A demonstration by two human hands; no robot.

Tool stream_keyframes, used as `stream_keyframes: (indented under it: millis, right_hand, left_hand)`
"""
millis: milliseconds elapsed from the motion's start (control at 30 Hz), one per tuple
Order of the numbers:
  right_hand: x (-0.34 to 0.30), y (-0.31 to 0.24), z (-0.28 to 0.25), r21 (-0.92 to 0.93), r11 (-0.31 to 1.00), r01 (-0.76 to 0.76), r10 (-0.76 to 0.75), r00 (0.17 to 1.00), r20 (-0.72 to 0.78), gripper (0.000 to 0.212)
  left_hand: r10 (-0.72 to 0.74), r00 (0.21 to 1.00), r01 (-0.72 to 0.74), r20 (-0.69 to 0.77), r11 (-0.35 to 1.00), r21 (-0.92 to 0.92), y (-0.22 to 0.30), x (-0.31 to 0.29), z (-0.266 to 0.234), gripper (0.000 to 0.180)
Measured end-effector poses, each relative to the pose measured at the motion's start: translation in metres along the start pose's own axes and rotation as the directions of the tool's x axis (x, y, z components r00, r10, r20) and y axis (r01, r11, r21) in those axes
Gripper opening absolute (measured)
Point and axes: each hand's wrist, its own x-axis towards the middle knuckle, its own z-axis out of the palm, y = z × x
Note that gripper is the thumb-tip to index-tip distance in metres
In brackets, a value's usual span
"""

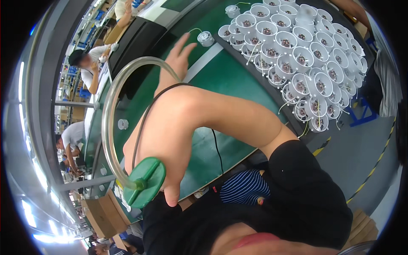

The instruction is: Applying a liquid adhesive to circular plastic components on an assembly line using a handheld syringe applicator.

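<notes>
My right arm crosses in front of me, and the bent right hand (163, 136) hangs close to the camera with its thumb pointing down. It appears to hold a green disc (145, 182) with a raised bar; its other fingers are mostly hidden behind this disc. A thick clear hose (109, 114) rises from the disc and loops over to the wrist. A thin black cord (146, 114) also runs across that wrist. Farther off, my left hand (177, 59) reaches over the green worktop with fingers spread, beside a white round housing (205, 39) with a thin wire; no contact shows.
Many white round housings (302, 59) with metal parts inside stand packed on a dark board (250, 72) at the right. Another housing (232, 11) lies at the back. An open cardboard box (106, 214) is at lower left. Other people (87, 63) work at the far left.
</notes>
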Motion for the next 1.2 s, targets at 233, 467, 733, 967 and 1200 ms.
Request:
stream_keyframes:
  millis: [233, 467, 733, 967, 1200]
  right_hand:
    - [-0.032, -0.010, -0.015, -0.145, 0.983, -0.114, 0.099, 0.989, -0.105, 0.069]
    - [-0.032, 0.008, -0.018, -0.220, 0.975, 0.039, -0.133, 0.894, -0.428, 0.051]
    - [0.005, 0.031, -0.027, -0.044, 0.993, 0.105, -0.102, 0.640, -0.762, 0.036]
    - [0.031, 0.051, -0.018, 0.055, 0.995, 0.089, 0.005, 0.479, -0.878, 0.033]
    - [0.054, 0.056, -0.011, 0.061, 0.996, 0.058, 0.025, 0.492, -0.870, 0.044]
  left_hand:
    - [0.176, 0.973, -0.207, 0.151, 0.953, 0.222, -0.011, 0.047, 0.056, 0.076]
    - [-0.389, 0.921, 0.381, -0.027, 0.913, -0.147, 0.035, 0.001, -0.053, 0.050]
    - [-0.584, 0.752, 0.224, -0.305, 0.661, -0.716, -0.020, -0.109, -0.174, 0.065]
    - [-0.477, 0.824, 0.206, -0.305, 0.755, -0.623, 0.000, -0.151, -0.234, 0.048]
    - [-0.263, 0.908, 0.023, -0.327, 0.809, -0.587, -0.011, -0.163, -0.246, 0.045]
